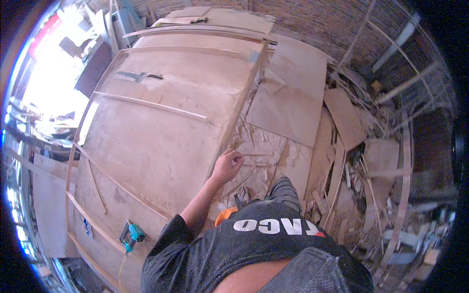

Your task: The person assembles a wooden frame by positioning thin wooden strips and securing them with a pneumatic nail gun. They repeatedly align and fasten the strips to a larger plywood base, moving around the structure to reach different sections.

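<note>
My left hand point(227, 165) reaches forward from the lower middle. Its fingers are curled at the right edge of a large plywood panel point(146, 141), and I see nothing in them. Thin wooden strips point(156, 105) run across the panel and along its rim. A teal nail gun point(132, 237) with a yellow hose lies on the panel's near left part, well away from the hand. My right hand is out of view. My black shirt point(254, 244) and one leg point(284, 190) fill the lower middle.
Plywood offcuts and thin slats point(342, 190) litter the floor to the right. More plywood sheets point(293, 93) lie beyond the panel's right edge, before a brick wall point(312, 19). A small orange object point(225, 215) sits by my shirt. Bright daylight comes in at the left.
</note>
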`<state>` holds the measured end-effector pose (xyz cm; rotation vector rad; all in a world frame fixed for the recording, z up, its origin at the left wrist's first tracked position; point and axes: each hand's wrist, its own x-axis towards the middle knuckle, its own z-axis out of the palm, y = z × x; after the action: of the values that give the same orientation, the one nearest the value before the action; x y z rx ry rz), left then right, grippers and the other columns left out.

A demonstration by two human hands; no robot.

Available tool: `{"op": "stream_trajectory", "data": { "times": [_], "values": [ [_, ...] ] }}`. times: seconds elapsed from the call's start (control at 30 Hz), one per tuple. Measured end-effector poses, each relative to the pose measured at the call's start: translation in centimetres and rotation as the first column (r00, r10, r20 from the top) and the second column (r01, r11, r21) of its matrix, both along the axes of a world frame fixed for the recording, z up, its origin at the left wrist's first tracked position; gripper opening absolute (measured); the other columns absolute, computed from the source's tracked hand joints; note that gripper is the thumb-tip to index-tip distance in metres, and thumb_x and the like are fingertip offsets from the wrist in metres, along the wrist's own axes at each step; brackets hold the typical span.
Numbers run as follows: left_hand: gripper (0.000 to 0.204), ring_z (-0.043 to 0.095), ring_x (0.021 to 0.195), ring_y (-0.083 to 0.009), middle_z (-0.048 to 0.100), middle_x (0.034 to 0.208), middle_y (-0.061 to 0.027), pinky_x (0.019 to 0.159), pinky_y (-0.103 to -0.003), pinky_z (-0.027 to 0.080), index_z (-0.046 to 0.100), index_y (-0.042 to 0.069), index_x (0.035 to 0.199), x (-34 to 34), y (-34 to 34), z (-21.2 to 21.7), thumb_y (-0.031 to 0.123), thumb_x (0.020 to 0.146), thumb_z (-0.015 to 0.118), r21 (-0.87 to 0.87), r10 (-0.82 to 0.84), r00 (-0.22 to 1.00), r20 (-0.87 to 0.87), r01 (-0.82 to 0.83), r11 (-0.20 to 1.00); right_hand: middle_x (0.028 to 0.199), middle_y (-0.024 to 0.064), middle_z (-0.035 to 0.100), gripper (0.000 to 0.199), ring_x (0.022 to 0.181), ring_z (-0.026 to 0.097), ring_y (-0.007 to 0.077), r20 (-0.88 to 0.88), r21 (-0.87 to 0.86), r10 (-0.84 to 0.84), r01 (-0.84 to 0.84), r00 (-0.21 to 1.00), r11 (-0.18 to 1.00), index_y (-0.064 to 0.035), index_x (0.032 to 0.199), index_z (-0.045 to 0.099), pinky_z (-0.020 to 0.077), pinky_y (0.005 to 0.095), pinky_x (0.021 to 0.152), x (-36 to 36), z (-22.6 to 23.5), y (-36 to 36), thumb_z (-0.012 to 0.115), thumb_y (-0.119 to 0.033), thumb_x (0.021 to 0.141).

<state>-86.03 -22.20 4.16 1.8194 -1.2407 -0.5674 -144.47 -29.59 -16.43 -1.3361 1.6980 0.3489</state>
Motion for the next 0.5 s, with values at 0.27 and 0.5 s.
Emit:
{"op": "stream_trajectory", "data": {
  "times": [0.27, 0.5],
  "values": [
    [0.015, 0.067, 0.083, -0.0341, 0.067, 0.084, -0.0173, 0.076, -0.04, 0.054, 0.07, 0.0, 0.091, 3.8, -5.4, -2.2, 0.015, 0.088, 0.069, 0.18, 0.364, 0.931, -0.011, -0.356, 0.917, 0.133, 0.0195, 0.056, 0.061, 0.124, 0.052, 0.0368, 0.061, -0.257, 0.245, -0.222, 0.968, 0.94, -0.01, 0.138, 0.048, 0.0452, 0.0481, 0.102, 15.0, -2.2, -26.1, 0.074, -0.022, 0.084],
    [0.016, 0.068, 0.075, -0.0294, 0.067, 0.081, -0.0159, 0.07, -0.039, 0.054, 0.071, 0.001, 0.088, 2.1, -9.0, -6.5, 0.016, 0.087, 0.072, 0.199, 0.705, 0.708, -0.02, -0.689, 0.697, 0.147, 0.022, 0.049, 0.078, 0.136, 0.046, 0.0423, -0.14, -0.797, 0.453, -0.372, 0.88, 0.476, -0.0113, 0.152, 0.04, 0.0424, 0.0517, 0.109, 36.0, 0.9, -62.5, 0.074, -0.023, 0.084]
  ]
}}
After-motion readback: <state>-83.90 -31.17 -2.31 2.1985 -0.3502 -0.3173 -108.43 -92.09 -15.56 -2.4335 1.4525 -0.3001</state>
